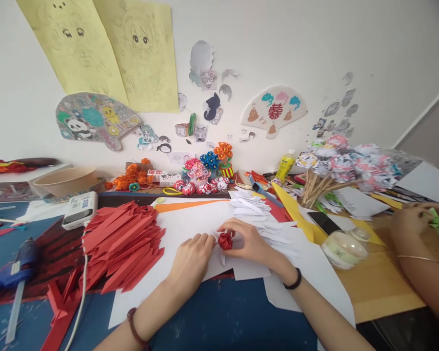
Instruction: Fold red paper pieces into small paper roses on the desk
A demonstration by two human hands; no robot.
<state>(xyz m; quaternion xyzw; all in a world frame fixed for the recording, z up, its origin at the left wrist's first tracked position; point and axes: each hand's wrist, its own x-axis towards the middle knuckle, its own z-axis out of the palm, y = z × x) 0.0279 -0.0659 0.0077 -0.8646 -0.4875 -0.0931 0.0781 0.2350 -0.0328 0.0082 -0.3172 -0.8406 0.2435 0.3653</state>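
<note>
Over white paper sheets (201, 214), my right hand (250, 241) grips a small red folded-paper flower (225, 241) between thumb and fingers. Close against the flower's left side, my left hand (192, 258) is closed in a pinch; what sits between its fingertips is hidden. A white paper tip shows just below the flower. To the left lies a large pile of red folded paper strips (122, 246). White folded paper strips (256, 214) are spread behind and to the right of my right hand.
A blue glue gun (14, 268) lies at left, near a white box-like device (80, 210) with a cable. At right are a glass jar (346, 248), a phone (324, 223) and a bundle of paper flowers (342, 163). A co-worker's hands (411, 224) hold green paper.
</note>
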